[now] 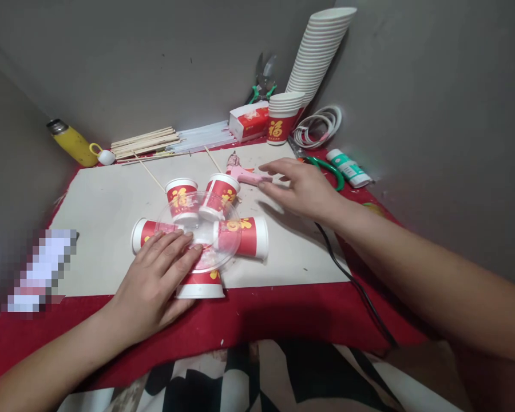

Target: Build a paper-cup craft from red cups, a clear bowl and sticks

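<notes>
Red paper cups (251,236) under round clear plastic disc (212,260): left hand (152,280) presumably steadying, grip unclear. Right hand (306,191), unclenched, by pink glue gun (239,175).

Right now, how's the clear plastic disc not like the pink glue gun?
The clear disc is see-through, but the glue gun is solid pink. The disc is round; the glue gun has a handle. The left hand is over the disc's edge; the right hand is by the glue gun, though I can't tell if it touches.

So the gold 福 is legible on the short cup stack (285,123) by the worktop's far right corner, plus one red cup (181,200) nearer the middle. Green-white tube's (349,169) label: too tiny.
</notes>
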Demonstrator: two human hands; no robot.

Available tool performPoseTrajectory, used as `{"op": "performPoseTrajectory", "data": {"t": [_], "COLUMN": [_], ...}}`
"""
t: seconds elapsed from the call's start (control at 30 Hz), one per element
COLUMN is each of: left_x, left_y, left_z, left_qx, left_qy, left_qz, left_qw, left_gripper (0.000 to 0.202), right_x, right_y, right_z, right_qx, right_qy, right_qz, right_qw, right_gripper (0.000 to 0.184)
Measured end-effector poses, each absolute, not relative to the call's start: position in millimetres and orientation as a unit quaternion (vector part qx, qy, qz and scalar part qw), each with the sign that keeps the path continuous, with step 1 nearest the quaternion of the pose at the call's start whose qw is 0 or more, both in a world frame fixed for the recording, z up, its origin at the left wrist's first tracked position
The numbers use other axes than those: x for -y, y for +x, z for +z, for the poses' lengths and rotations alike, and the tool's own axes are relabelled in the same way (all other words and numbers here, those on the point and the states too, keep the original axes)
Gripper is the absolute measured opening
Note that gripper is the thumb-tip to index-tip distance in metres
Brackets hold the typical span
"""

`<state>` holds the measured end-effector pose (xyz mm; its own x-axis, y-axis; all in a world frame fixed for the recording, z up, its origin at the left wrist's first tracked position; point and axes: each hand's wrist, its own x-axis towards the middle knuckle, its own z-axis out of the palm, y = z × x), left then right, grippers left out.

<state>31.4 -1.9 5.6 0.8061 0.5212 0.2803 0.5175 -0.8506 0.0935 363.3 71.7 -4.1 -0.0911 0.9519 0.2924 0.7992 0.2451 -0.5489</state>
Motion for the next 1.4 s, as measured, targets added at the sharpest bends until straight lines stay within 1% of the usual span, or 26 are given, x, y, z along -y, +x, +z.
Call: {"op": "performPoseTrajectory", "data": {"t": [0.13,0.23,0.33,0.43,0.57,0.67,0.77,0.87,0.97,1.0,1.03,1.1,1.2,1.23,1.3,1.4], "left_x": [1,1,1,0,-1,-2,-4,-4,-5,-4,-4,-4,-4,-4,-4,-3], "left_y": [33,34,34,34,34,35,36,36,37,37,37,37,37,37,38,39], "left_z": [-7,-15,-20,-23,-25,-26,-26,-26,-25,-24,-24,-23,-21,-21,-19,-17], "left_qx": [-0.257,-0.236,-0.228,-0.223,-0.218,-0.215,-0.212,-0.213,-0.217,-0.220,-0.222,-0.223,-0.222,-0.223,-0.226,-0.232], "left_qy": [0.945,0.945,0.941,0.939,0.938,0.937,0.937,0.938,0.940,0.940,0.941,0.944,0.946,0.947,0.947,0.947], "left_qz": [0.201,0.226,0.247,0.257,0.264,0.269,0.271,0.267,0.258,0.253,0.248,0.238,0.227,0.223,0.215,0.205], "left_qw": [-0.017,-0.035,-0.045,-0.049,-0.054,-0.057,-0.059,-0.058,-0.056,-0.055,-0.055,-0.056,-0.062,-0.065,-0.072,-0.083], "left_gripper": [0.067,0.067,0.065,0.060,0.055,0.054,0.054,0.053,0.053,0.054,0.055,0.056,0.057,0.057,0.057,0.057], "right_x": [-95,-108,-117,-122,-123,-123,-124,-120,-106,-99,-90,-72,-49,-43,-36,-30], "right_y": [355,347,344,346,350,357,369,378,381,380,378,374,366,363,358,351], "right_z": [-5,-7,-16,-25,-30,-28,-22,-4,26,36,44,54,51,48,39,31], "right_qx": [0.774,0.789,0.791,0.791,0.780,0.758,0.712,0.605,0.469,0.421,0.393,0.383,0.384,0.384,0.386,0.394], "right_qy": [-0.611,-0.609,-0.609,-0.608,-0.613,-0.617,-0.596,-0.561,-0.481,-0.442,-0.408,-0.388,-0.415,-0.417,-0.408,-0.390], "right_qz": [0.031,0.006,0.000,-0.009,-0.006,0.031,0.123,0.264,0.360,0.373,0.400,0.461,0.525,0.536,0.538,0.532], "right_qw": [0.160,0.081,0.054,0.070,0.125,0.210,0.350,0.500,0.647,0.699,0.721,0.700,0.637,0.626,0.628,0.640], "right_gripper": [0.045,0.041,0.039,0.041,0.044,0.040,0.030,0.017,0.015,0.016,0.022,0.032,0.028,0.031,0.036,0.034]}}
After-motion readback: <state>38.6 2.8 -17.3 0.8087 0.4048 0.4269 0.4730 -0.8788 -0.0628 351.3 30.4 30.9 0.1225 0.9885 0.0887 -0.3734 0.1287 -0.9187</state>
